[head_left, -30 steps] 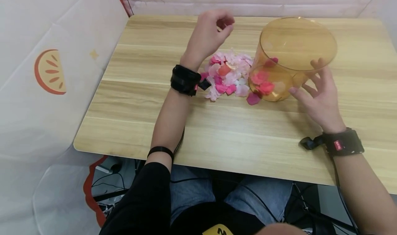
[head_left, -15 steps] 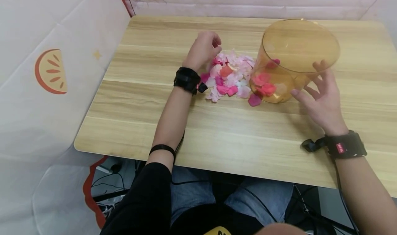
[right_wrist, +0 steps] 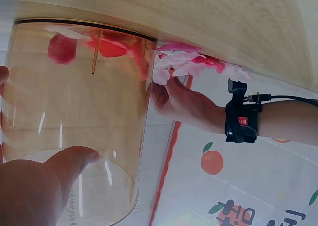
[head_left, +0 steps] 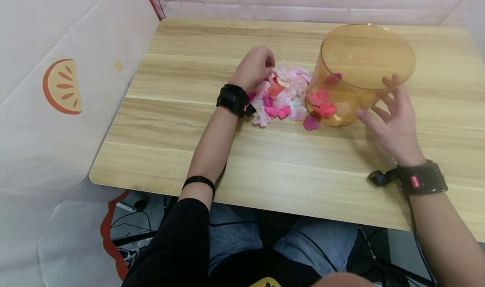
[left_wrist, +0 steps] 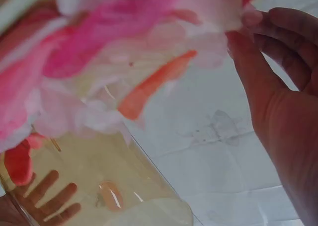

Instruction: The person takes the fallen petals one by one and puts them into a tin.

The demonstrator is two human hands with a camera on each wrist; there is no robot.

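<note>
A loose heap of pink, white and red petals [head_left: 282, 94] lies mid-table. My left hand [head_left: 254, 68] sits at the heap's far left edge with fingers curled; in the left wrist view its thumb and forefinger [left_wrist: 251, 18] meet on a pale petal [left_wrist: 218, 12]. Right of the heap stands a tall clear amber container [head_left: 365, 64] with a few red and pink petals [head_left: 322, 102] at its bottom. My right hand [head_left: 392, 112] rests against its near right wall with fingers spread and straight, and its thumb [right_wrist: 54, 169] presses the wall [right_wrist: 74, 112].
The wooden table [head_left: 265, 160] has its front edge close to my lap. A white cloth wall with an orange-slice print [head_left: 60, 87] stands at the left, and a pale backdrop [head_left: 303, 1] runs behind. Cables [head_left: 129, 224] lie on the floor under the table.
My left hand came down from above the table's far middle onto the left edge of the petal heap. The right hand and the container have stayed put.
</note>
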